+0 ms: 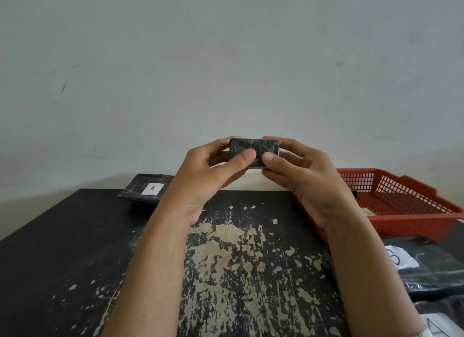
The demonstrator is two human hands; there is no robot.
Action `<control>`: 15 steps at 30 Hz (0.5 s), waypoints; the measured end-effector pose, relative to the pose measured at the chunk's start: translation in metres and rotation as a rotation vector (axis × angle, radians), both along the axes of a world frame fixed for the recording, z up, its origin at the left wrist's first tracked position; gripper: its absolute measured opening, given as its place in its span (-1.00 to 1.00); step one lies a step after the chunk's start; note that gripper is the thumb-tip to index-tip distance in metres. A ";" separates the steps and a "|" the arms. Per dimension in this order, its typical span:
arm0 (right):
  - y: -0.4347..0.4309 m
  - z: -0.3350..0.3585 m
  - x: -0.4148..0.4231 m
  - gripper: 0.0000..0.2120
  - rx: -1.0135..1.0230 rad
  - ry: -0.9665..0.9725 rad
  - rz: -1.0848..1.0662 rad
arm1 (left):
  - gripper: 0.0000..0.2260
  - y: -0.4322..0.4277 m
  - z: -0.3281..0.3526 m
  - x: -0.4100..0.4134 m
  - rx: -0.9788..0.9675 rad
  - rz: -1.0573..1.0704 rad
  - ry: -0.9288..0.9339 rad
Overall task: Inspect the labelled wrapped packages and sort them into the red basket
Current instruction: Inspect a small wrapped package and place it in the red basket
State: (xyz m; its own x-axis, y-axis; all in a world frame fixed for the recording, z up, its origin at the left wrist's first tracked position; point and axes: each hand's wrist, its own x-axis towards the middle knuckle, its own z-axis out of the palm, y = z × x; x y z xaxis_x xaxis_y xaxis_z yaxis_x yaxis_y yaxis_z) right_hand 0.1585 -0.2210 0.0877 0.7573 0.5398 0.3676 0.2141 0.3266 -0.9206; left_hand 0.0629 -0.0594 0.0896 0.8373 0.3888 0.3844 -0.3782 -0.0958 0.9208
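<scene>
A small package [254,147] wrapped in dark marbled paper is held up above the table, in front of the wall. My left hand [213,172] pinches its left end between thumb and fingers. My right hand [303,178] pinches its right end the same way. No label shows on the face turned toward me. The red basket [411,203] stands on the table at the right, behind my right wrist. A scrap of a label shows on its floor. A flat wrapped package labelled "A" [148,188] lies at the table's far left edge.
The black table [75,248] has worn pale patches in the middle. At the lower right lie dark wrapped packages, one with a label [399,260] reading "B" and another with a label [437,328] at the frame's corner. A plain wall rises behind.
</scene>
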 end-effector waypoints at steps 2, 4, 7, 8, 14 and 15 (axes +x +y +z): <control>0.000 0.001 0.000 -0.49 -0.004 0.008 -0.002 | -0.48 0.002 -0.002 0.001 0.027 0.014 0.004; -0.001 0.001 0.000 -0.51 -0.005 0.013 -0.013 | -0.46 0.004 -0.003 0.001 0.049 0.028 0.008; 0.000 0.001 -0.001 -0.51 -0.023 -0.005 -0.045 | -0.43 0.003 -0.004 0.002 0.117 0.057 0.018; 0.001 0.000 -0.001 -0.50 -0.027 -0.015 -0.055 | -0.42 0.003 -0.004 0.003 0.138 0.065 0.017; 0.000 -0.002 0.001 -0.47 -0.008 -0.090 -0.059 | -0.41 -0.002 0.000 -0.001 0.071 -0.011 0.064; -0.001 -0.002 0.001 -0.47 -0.009 -0.114 -0.062 | -0.41 -0.004 0.001 -0.001 0.060 -0.019 0.100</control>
State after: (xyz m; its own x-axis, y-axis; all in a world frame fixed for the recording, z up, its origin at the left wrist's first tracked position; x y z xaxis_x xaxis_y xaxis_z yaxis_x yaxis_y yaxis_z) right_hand 0.1592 -0.2216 0.0860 0.7430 0.4968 0.4485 0.3370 0.3013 -0.8920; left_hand 0.0614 -0.0635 0.0906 0.8796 0.3515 0.3205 -0.2867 -0.1460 0.9468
